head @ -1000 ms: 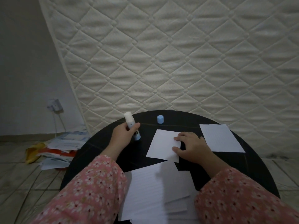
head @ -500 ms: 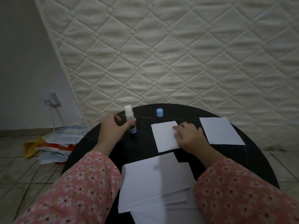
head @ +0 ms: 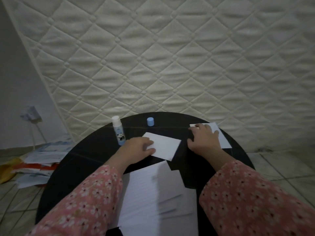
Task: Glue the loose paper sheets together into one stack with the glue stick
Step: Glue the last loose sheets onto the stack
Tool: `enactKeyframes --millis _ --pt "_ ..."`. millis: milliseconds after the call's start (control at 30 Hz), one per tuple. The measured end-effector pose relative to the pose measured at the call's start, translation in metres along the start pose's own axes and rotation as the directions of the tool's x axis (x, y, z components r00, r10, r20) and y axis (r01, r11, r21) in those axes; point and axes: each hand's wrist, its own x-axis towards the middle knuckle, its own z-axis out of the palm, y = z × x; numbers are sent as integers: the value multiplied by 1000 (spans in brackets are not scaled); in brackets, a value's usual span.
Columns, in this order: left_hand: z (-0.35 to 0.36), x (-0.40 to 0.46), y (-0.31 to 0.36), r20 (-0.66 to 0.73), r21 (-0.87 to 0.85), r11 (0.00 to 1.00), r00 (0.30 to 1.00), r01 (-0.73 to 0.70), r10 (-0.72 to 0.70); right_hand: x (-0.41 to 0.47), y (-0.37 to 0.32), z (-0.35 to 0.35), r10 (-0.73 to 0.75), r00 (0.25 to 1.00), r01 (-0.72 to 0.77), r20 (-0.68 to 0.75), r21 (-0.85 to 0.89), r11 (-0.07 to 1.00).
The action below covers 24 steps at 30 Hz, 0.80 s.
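The uncapped glue stick (head: 118, 132) stands upright at the far left of the round black table (head: 88, 155), with nothing touching it. Its blue cap (head: 150, 121) stands apart at the table's far edge. My left hand (head: 139, 147) rests on the left end of a small white sheet (head: 166, 149) in the middle of the table. My right hand (head: 203, 139) lies flat with spread fingers on another white sheet (head: 221, 138) at the far right. A pile of lined white sheets (head: 158, 198) lies near me, between my forearms.
A quilted white mattress (head: 170, 57) leans upright just behind the table. On the tiled floor at left lie scattered papers (head: 39, 160) and a wall plug with a cable (head: 31, 114).
My left hand let go of the glue stick, which now stands alone, and moved onto the middle sheet. My right hand left that sheet and moved right onto the far-right sheet.
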Motion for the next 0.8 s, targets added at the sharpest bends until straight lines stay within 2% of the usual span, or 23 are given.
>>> enactKeyframes --millis 100,167,333,467,533,600,633,667,733,767,800 --pt "-2 3 11 -68 -26 997 995 77 -78 -1 19 4 235 960 -231 152 -45 972" --pt "-2 2 14 -84 -35 994 991 99 -102 -2 22 5 254 946 -256 200 -17 967" --pt "-6 -3 17 -78 -22 989 986 147 -149 -5 10 2 106 991 -111 86 62 992" --pt "-10 -8 13 -52 -100 980 983 171 -177 -3 -10 0 70 996 -55 -47 270 961" --pt "-13 -9 11 -66 -193 962 975 194 -210 -3 -20 -2 2 987 47 -159 299 953" --pt "-19 -10 9 -110 -288 934 961 212 -253 -5 -26 -4 -145 953 223 -267 291 930" --pt "-23 -11 9 -131 -390 897 952 209 -278 -6 -28 -4 -243 924 324 -296 267 908" --pt "-28 -11 10 -125 -546 813 941 201 -316 -8 -29 -4 -346 890 418 -297 229 879" --pt "-38 -13 12 -21 -788 571 916 231 -400 -11 -32 -4 -521 825 557 -221 153 817" --pt "-41 -14 10 21 -827 504 911 247 -412 -12 -35 -4 -574 799 597 -176 129 792" --pt "-40 -14 7 34 -831 500 918 246 -395 -13 -37 -3 -601 786 617 -146 110 779"
